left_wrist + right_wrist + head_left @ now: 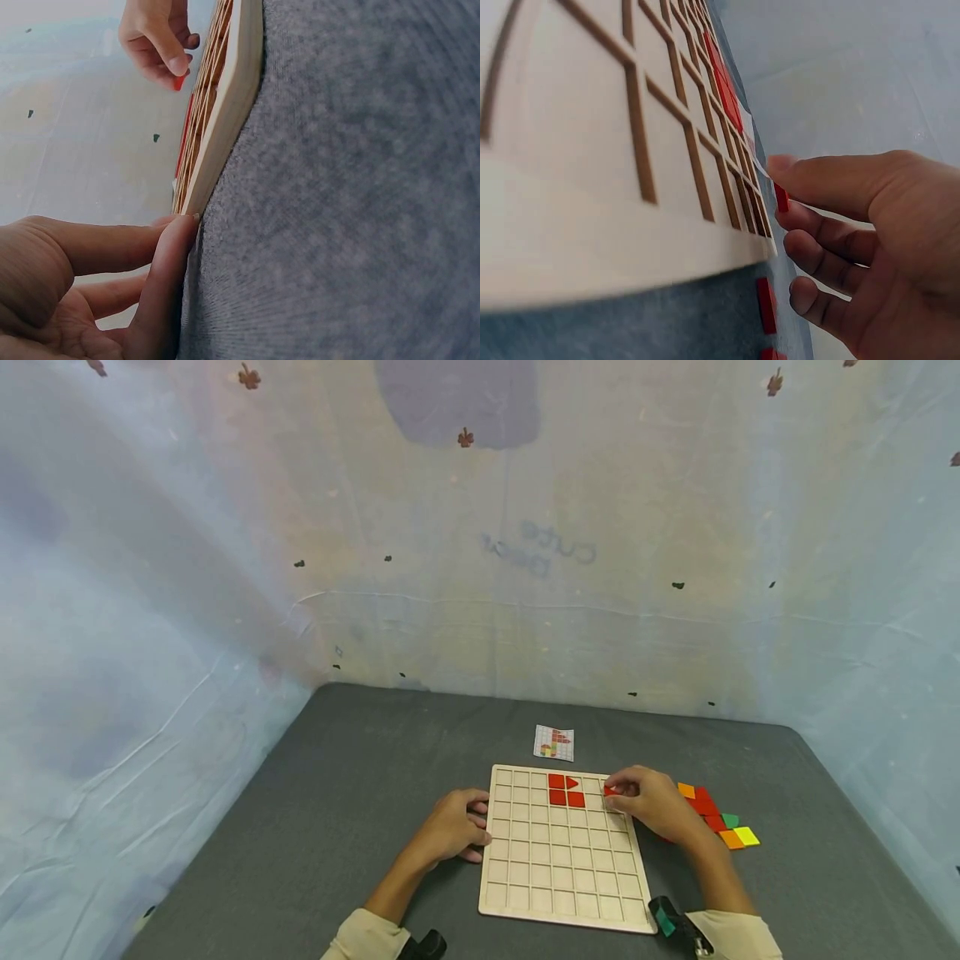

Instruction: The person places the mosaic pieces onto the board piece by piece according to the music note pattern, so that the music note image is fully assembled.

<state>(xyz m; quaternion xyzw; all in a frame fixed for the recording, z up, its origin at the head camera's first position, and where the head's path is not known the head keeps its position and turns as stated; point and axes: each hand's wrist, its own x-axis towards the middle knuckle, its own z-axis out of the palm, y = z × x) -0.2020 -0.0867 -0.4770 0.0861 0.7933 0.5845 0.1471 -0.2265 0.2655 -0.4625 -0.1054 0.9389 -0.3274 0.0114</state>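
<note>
A pale wooden grid board lies flat on the table. Along its left edge rests my left hand, and in the left wrist view its thumb and a finger meet at the board's rim. Over the board's upper right corner, my right hand pinches a small red tile between thumb and index finger. Red square tiles and a red triangular tile sit in cells of the upper rows.
Right of the board lies a loose cluster of tiles: red ones, an orange tile, a yellow tile and a green tile. A small printed card lies behind the board. Pale curtains hang around the grey table.
</note>
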